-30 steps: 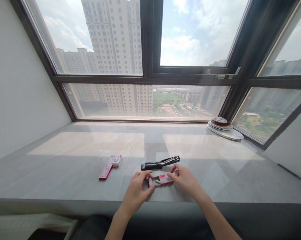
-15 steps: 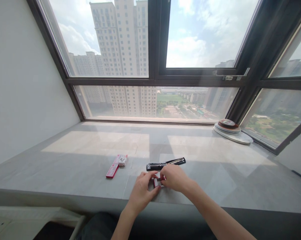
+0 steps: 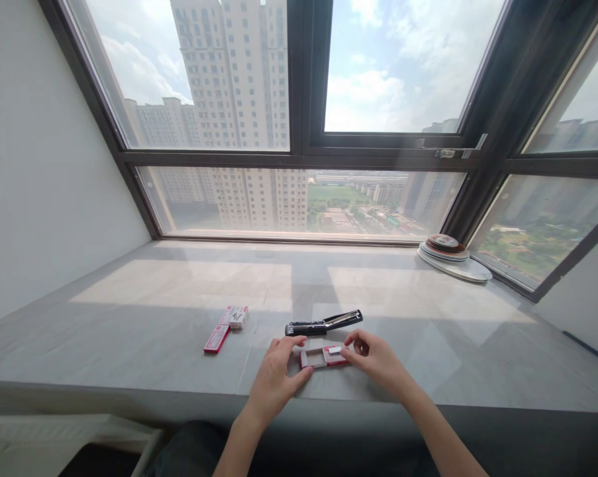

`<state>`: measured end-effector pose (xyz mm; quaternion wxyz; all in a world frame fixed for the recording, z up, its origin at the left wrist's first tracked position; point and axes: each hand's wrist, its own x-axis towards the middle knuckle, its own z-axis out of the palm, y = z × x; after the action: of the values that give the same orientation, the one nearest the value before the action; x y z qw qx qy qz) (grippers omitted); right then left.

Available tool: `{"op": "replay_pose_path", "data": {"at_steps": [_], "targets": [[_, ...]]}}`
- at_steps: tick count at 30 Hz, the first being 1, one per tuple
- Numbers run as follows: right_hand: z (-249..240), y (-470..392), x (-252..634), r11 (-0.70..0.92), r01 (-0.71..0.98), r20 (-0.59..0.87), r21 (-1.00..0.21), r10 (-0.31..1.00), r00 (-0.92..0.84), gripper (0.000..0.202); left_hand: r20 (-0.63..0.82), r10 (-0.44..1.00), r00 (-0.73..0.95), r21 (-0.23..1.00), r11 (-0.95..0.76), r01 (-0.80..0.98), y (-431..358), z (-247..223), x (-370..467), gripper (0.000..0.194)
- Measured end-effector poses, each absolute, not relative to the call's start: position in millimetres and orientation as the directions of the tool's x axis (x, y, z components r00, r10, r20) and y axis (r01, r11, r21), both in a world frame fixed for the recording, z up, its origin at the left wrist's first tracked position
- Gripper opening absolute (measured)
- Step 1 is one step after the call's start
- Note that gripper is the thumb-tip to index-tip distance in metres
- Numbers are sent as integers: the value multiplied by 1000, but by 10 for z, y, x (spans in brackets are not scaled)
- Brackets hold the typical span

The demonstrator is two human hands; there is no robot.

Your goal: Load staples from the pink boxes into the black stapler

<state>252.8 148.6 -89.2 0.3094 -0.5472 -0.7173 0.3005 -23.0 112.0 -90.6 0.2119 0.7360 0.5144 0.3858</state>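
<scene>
A small red-and-white staple box (image 3: 327,364) lies slid open near the sill's front edge, its pale tray showing at the left. My left hand (image 3: 277,372) holds the tray's left end between thumb and fingers. Over the red right part of the box, my right hand (image 3: 373,358) pinches a small silvery strip of staples (image 3: 335,351) between thumb and forefinger. Just behind the box lies a black stapler (image 3: 306,328), folded open, with its metal rail exposed and pointing right.
To the left lie a red flat box (image 3: 216,339) and a small white box (image 3: 238,318) with pink edges. A stack of round plates (image 3: 452,264) stands in the back right corner by the window. A pale chair (image 3: 124,430) is below the sill at left.
My right hand has moved right, away from the tray, and now shows the silvery strip in its fingertips. More of the open box is visible. The view has shifted slightly.
</scene>
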Motion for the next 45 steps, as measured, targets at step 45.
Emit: {"op": "replay_pose_path", "data": {"at_steps": [45], "targets": [[-503, 1494, 1756, 394, 675, 124, -623, 903, -412, 29, 268, 963, 35, 588, -192, 786, 1345, -979, -373, 31]]}}
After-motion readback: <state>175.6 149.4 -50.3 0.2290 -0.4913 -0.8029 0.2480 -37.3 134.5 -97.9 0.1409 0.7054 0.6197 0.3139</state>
